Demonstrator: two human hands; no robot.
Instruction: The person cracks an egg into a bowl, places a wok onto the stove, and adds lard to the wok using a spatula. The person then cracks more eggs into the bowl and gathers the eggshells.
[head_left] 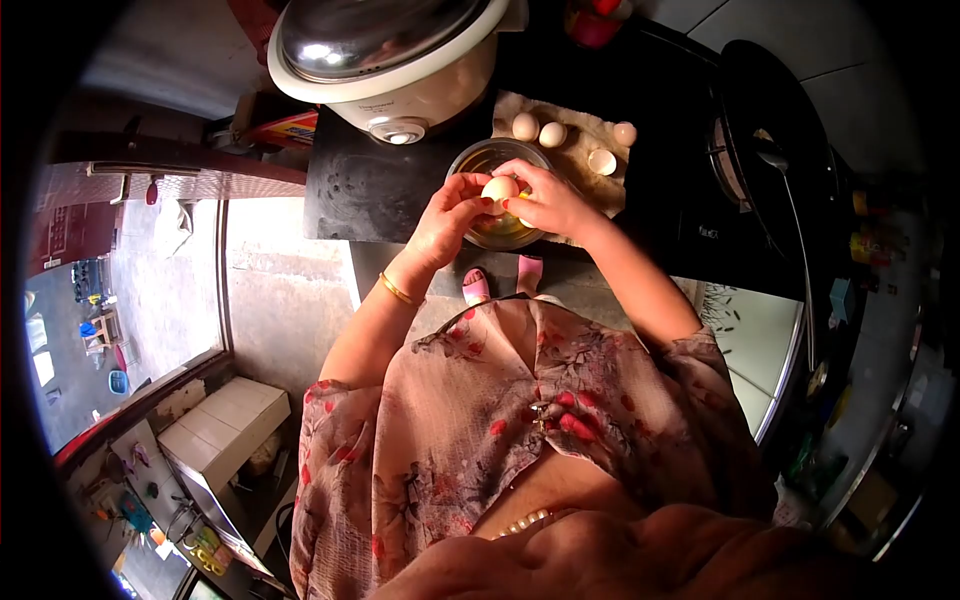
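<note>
Over a round metal bowl [483, 154], my left hand [447, 213] and my right hand [550, 203] hold a pale egg [499, 189] between their fingertips. Yellow egg shows inside the bowl below my fingers. Whether the shell is cracked cannot be made out. Behind the bowl lies a tan cloth [590, 128]. Two whole-looking eggs, one on the left [525, 126] and one beside it [553, 134], rest on it. An open half shell [602, 161] and another shell piece [625, 134] are at its right.
A white cooker [420, 105] with a shiny lid stands at the back left of the black counter [350, 190]. A dark wok [770, 110] with a long-handled ladle [800, 230] is on the right. A red container [597, 22] sits at the back.
</note>
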